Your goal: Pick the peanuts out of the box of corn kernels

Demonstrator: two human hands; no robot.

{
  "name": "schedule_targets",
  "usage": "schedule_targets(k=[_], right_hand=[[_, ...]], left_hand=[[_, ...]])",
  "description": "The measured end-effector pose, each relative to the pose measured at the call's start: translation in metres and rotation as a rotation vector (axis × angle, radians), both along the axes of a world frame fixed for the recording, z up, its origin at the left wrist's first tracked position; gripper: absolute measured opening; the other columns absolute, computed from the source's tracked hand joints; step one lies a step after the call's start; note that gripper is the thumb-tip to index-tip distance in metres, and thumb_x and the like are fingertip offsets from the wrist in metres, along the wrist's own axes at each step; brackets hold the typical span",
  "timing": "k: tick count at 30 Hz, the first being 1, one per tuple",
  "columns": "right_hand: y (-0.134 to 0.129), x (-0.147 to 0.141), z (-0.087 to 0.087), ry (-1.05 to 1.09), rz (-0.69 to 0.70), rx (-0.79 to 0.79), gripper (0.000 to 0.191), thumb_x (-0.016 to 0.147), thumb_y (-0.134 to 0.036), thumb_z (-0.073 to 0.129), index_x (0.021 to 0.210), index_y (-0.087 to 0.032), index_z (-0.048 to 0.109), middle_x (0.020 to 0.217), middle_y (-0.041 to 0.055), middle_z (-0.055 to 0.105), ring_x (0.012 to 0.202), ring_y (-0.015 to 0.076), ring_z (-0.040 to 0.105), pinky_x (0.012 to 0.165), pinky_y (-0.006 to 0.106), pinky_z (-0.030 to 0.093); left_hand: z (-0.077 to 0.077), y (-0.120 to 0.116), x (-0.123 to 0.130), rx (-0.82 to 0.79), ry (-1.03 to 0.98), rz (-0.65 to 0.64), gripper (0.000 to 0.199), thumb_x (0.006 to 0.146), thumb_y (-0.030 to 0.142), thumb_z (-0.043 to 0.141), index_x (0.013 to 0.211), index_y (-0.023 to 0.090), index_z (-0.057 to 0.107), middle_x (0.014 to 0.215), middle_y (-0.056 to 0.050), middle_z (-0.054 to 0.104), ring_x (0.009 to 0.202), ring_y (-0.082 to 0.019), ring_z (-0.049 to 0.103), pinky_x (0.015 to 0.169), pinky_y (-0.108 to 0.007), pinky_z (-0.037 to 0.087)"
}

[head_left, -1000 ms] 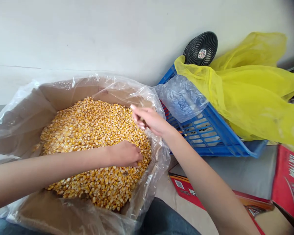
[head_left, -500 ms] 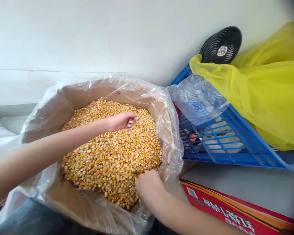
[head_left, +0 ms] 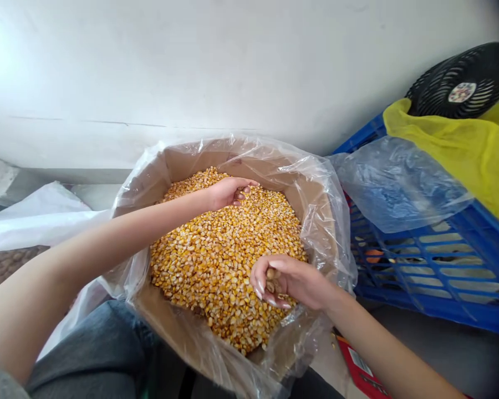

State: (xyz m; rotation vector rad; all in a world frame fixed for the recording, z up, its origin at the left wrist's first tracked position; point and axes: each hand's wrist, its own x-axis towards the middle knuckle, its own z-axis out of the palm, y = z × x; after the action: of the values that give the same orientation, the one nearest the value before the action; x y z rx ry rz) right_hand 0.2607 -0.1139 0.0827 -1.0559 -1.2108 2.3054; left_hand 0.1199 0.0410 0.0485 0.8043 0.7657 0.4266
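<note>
The corn kernels lay heaped in a plastic-lined box. Above them, the right hand had a half-curled grip around some brownish pieces; the left hand was partly bent, holding what, if anything, I couldn't tell. A blue crate stood beside.

Dark blue-grey denim trousers — a greyish sleeve edge — bare forearms.

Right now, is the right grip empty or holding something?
Holding: several small brown pieces show in the cupped right grip, over the corn kernels.
</note>
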Motion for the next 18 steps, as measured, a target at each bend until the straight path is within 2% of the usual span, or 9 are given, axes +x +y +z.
schedule_targets(k=[2,5,7,9,12,14,16,18], right_hand=[[-0.008,-0.019,-0.003,-0.224,0.098,0.23,0.035,0.077,-0.046,0.038,0.064,-0.015,0.049,0.059,0.0002,0.049,0.05,0.0075,0.043,0.043,0.018,0.031],[-0.027,-0.054,-0.01,-0.572,0.359,0.785,0.021,0.081,-0.031,0.043,0.074,-0.016,0.057,0.069,0.0027,0.059,0.065,0.0114,0.053,0.056,0.022,0.038],[-0.04,-0.075,-0.018,-0.725,0.559,1.113,0.015,0.079,-0.02,0.045,0.088,-0.015,0.057,0.074,0.0066,0.061,0.068,0.0155,0.055,0.054,0.025,0.039],[-0.051,-0.093,-0.03,-0.821,0.699,1.294,0.023,0.077,-0.013,0.044,0.098,-0.011,0.053,0.071,0.01,0.061,0.063,0.0194,0.056,0.047,0.027,0.039],[-0.059,-0.107,-0.042,-0.894,0.739,1.367,0.025,0.077,-0.013,0.041,0.1,-0.006,0.051,0.069,0.0126,0.06,0.059,0.0228,0.057,0.042,0.03,0.039],[-0.06,-0.108,-0.041,-0.903,0.706,1.339,0.024,0.077,-0.013,0.041,0.099,-0.007,0.051,0.072,0.0129,0.06,0.062,0.0228,0.057,0.045,0.03,0.04],[-0.057,-0.1,-0.03,-0.853,0.642,1.185,0.023,0.077,-0.016,0.044,0.098,-0.011,0.05,0.074,0.011,0.061,0.065,0.0211,0.057,0.049,0.029,0.041],[-0.049,-0.084,-0.014,-0.672,0.523,0.874,0.022,0.075,-0.024,0.049,0.096,-0.016,0.051,0.074,0.0061,0.06,0.065,0.0166,0.056,0.053,0.026,0.042]], left_hand=[[0.0,0.001,-0.003,-0.009,0.015,-0.002,0.015,0.075,0.019,0.045,0.084,0.014,0.056,0.054,0.005,0.035,0.041,-0.005,0.027,0.038,-0.017,0.021],[0.0,0.004,-0.006,-0.015,0.026,0.003,0.015,0.075,0.018,0.045,0.084,0.013,0.056,0.054,0.005,0.033,0.041,-0.005,0.026,0.039,-0.018,0.02],[0.0,0.007,-0.007,-0.004,0.016,0.019,0.015,0.076,0.018,0.043,0.084,0.013,0.055,0.054,0.005,0.032,0.041,-0.004,0.026,0.039,-0.018,0.019],[0.001,0.01,-0.008,0.007,-0.003,0.031,0.015,0.076,0.017,0.042,0.083,0.013,0.055,0.055,0.005,0.032,0.041,-0.004,0.026,0.039,-0.018,0.019],[0.001,0.012,-0.01,0.006,0.0,0.035,0.014,0.076,0.016,0.042,0.082,0.013,0.055,0.055,0.005,0.032,0.041,-0.004,0.026,0.039,-0.018,0.019],[0.0,0.012,-0.012,-0.004,0.031,0.035,0.015,0.075,0.017,0.043,0.082,0.013,0.056,0.054,0.005,0.032,0.041,-0.005,0.025,0.039,-0.018,0.02],[-0.002,0.011,-0.015,-0.005,0.071,0.041,0.015,0.075,0.017,0.044,0.083,0.013,0.056,0.054,0.005,0.033,0.041,-0.005,0.027,0.04,-0.019,0.021],[-0.002,0.011,-0.016,0.015,0.11,0.042,0.015,0.073,0.015,0.046,0.083,0.013,0.057,0.056,0.004,0.036,0.043,-0.005,0.03,0.041,-0.019,0.023]])
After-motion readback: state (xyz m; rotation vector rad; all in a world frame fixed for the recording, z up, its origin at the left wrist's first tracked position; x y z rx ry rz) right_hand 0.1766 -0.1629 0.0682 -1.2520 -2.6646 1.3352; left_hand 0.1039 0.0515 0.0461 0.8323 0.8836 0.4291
